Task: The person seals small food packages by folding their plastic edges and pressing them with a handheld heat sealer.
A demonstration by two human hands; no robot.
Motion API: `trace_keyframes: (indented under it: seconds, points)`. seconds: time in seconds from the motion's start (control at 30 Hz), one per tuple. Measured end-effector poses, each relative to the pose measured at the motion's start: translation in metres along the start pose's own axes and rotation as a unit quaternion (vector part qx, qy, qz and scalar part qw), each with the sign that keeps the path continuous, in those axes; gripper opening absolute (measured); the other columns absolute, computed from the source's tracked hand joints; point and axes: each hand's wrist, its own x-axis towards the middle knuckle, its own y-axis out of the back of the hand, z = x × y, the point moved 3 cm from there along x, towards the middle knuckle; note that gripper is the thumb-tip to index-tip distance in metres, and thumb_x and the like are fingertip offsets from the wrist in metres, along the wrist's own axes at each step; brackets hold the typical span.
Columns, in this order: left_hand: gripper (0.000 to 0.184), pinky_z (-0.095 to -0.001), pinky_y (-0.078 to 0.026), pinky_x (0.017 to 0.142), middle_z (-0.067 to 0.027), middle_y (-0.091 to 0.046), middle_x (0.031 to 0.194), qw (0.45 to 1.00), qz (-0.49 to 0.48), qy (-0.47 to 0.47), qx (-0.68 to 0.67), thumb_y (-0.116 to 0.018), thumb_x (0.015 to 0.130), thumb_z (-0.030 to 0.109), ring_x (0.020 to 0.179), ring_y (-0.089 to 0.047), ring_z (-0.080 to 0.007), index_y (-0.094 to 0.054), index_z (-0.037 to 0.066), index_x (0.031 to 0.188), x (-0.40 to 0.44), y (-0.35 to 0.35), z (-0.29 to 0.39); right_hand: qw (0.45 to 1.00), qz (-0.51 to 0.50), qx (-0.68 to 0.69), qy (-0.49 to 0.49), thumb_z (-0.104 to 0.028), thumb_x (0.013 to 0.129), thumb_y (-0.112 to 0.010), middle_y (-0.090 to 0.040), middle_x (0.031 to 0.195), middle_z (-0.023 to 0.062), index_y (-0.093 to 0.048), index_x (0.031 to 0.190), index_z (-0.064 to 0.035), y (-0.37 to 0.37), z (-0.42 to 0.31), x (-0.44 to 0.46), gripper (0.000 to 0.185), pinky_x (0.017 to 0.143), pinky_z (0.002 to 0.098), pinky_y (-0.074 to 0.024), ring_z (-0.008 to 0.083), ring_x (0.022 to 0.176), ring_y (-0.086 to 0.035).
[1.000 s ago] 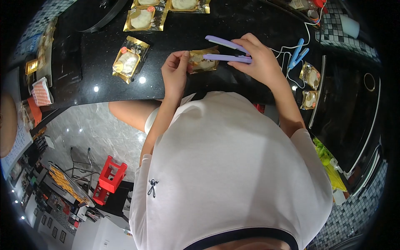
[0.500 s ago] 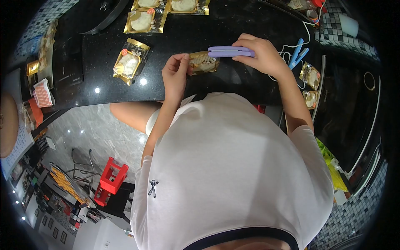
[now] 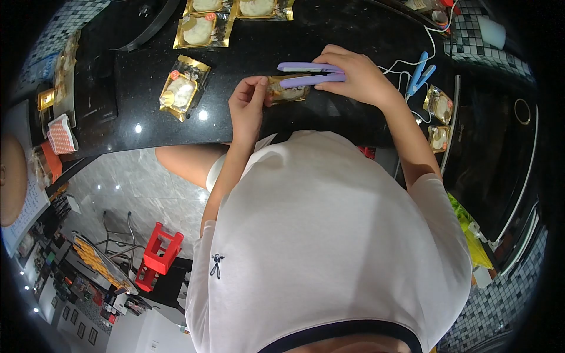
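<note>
My left hand [image 3: 248,101] pinches the left end of a gold food packet [image 3: 294,94] between thumb and fingers. A pale round item shows through the packet's window. My right hand [image 3: 356,76] grips a purple mini flat iron [image 3: 306,81] by its hinged end. Its two arms are spread apart and reach left, the nearer one lying across the packet and the other past the packet's far edge. Whether the packet's edge sits between the arms, I cannot tell. To the left lies another gold packet [image 3: 181,89] with a pale round item inside.
Several gold packets [image 3: 203,30] lie at the back of the black counter [image 3: 141,126]. On the right are a blue flat iron [image 3: 419,75], a white cord [image 3: 434,50] and two more packets [image 3: 438,106]. Another person's arm [image 3: 13,182] shows at the far left.
The purple flat iron's arms, closed together before, are now spread. My right hand has moved left, carrying it further over the packet. My left hand stays in place on the packet.
</note>
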Motion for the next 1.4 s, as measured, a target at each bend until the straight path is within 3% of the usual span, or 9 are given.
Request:
trace_keyframes:
  seconds: [0.53, 0.63, 0.83, 1.13, 1.33, 1.4]
  points:
    - [0.02, -0.0187, -0.042, 0.055, -0.0027, -0.062, 0.078, 1.0, -0.012, 0.003, 0.012, -0.065, 0.088, 0.014, 0.063, -0.054, -0.006, -0.063, -0.001, 0.101, -0.002, -0.004, 0.008, 1.0, 0.0, -0.012, 0.008, -0.024, 0.075, -0.07, -0.061, 0.088, 0.0075, -0.065, 0.093, -0.0064, -0.003, 0.004, 0.0, 0.025, 0.07, 0.0375, -0.0485, 0.029, 0.081, -0.062]
    - [0.021, -0.0182, -0.042, 0.053, -0.0025, -0.063, 0.078, 0.999, -0.005, 0.013, 0.03, -0.067, 0.087, 0.014, 0.061, -0.054, -0.0058, -0.063, -0.001, 0.101, -0.001, -0.007, 0.009, 1.0, 0.001, 0.0, 0.027, -0.018, 0.075, -0.07, -0.059, 0.087, 0.008, -0.064, 0.095, -0.0048, -0.001, 0.004, -0.001, 0.025, 0.068, 0.0339, -0.0476, 0.0271, 0.078, -0.061]
    - [0.018, -0.0184, -0.042, 0.051, -0.002, -0.062, 0.077, 0.999, -0.004, 0.033, 0.033, -0.066, 0.087, 0.015, 0.058, -0.054, -0.0058, -0.064, 0.0, 0.097, 0.001, -0.004, 0.003, 0.999, -0.033, 0.012, -0.015, -0.02, 0.075, -0.07, -0.058, 0.088, 0.0081, -0.063, 0.096, -0.0031, 0.0, 0.004, -0.006, 0.028, 0.07, 0.0338, -0.0467, 0.0268, 0.08, -0.06]
    - [0.016, -0.0184, -0.042, 0.052, -0.0013, -0.062, 0.079, 0.999, -0.017, 0.038, 0.019, -0.065, 0.088, 0.016, 0.059, -0.054, -0.0056, -0.063, 0.001, 0.095, 0.004, -0.005, 0.0, 1.0, -0.02, 0.016, 0.005, -0.026, 0.073, -0.071, -0.06, 0.089, 0.0074, -0.065, 0.095, -0.0053, -0.003, 0.005, 0.001, 0.03, 0.071, 0.0364, -0.048, 0.0282, 0.083, -0.061]
    - [0.018, -0.0187, -0.041, 0.054, -0.0003, -0.061, 0.077, 0.999, -0.025, 0.038, 0.019, -0.064, 0.089, 0.018, 0.06, -0.052, -0.0054, -0.063, 0.002, 0.096, 0.004, -0.005, 0.001, 0.999, -0.013, 0.032, 0.012, -0.017, 0.076, -0.07, -0.059, 0.086, 0.0088, -0.063, 0.094, -0.003, -0.008, 0.005, 0.004, 0.025, 0.07, 0.034, -0.0469, 0.0281, 0.08, -0.059]
    - [0.019, -0.0197, -0.039, 0.055, 0.0001, -0.059, 0.074, 0.998, -0.021, 0.044, 0.036, -0.062, 0.09, 0.02, 0.061, -0.05, -0.006, -0.062, 0.002, 0.097, 0.006, -0.006, 0.001, 0.999, -0.003, 0.019, 0.042, -0.02, 0.079, -0.069, -0.059, 0.086, 0.0067, -0.063, 0.098, -0.0038, -0.01, 0.009, 0.004, 0.026, 0.066, 0.0312, -0.047, 0.0236, 0.075, -0.06]
